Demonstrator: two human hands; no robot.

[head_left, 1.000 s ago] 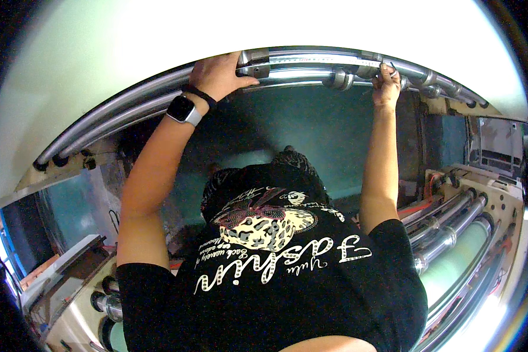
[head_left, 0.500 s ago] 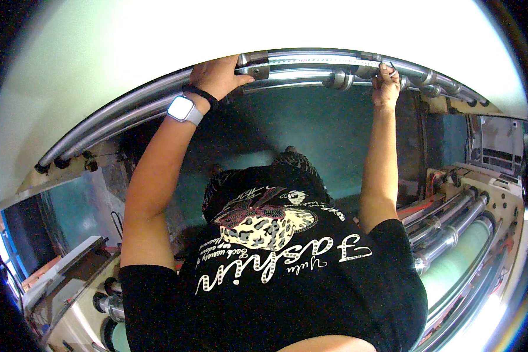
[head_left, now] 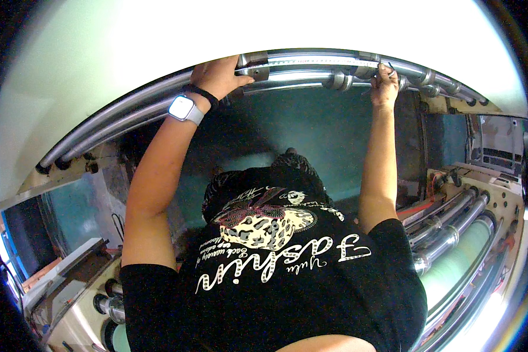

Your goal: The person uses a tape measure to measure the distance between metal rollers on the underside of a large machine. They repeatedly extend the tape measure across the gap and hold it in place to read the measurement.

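Note:
A thin pale strip with fine marks, a measuring tape (head_left: 317, 59), runs straight along the upper steel roller (head_left: 299, 54) at the far side. Its right end meets my right hand (head_left: 385, 88), which is closed in a pinch on it; a small dark piece sticks out by the fingertips. My left hand (head_left: 216, 79) rests over the rollers farther left. Its thumb is stretched out against a dark metal collar (head_left: 257, 67), while the other fingers are hidden at the edge of the large white sheet (head_left: 264, 23). Whether that hand also touches the tape cannot be seen.
A second steel roller (head_left: 302, 76) with ring-shaped collars (head_left: 338, 80) runs below the first. Behind me at the lower right stands a machine frame with rollers and a pale green roll (head_left: 460, 255). Greenish floor (head_left: 276, 126) shows between the machines.
My right hand has shifted very slightly to the left, still pinching the tape. My left hand stays where it was.

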